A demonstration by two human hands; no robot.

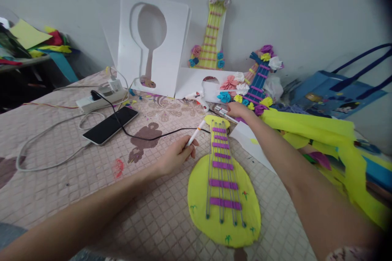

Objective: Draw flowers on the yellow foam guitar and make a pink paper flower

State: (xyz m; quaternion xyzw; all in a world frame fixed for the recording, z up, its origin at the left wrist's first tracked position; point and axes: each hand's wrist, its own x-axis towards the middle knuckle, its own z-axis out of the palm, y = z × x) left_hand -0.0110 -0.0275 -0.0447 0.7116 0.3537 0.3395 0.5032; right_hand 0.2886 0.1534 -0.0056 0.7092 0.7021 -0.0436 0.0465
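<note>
left hand (177,155) curls round a white pen (194,135) beside a yellow lute (226,193); right hand (238,110), hold unclear, is by other pens (221,111).

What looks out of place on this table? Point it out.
A red smear on the cloth, left of the yellow instrument, looks like a stain, since it doesn't match the brown pattern. Small coloured scraps lie strewn by the white board. Nothing else stands out.
</note>
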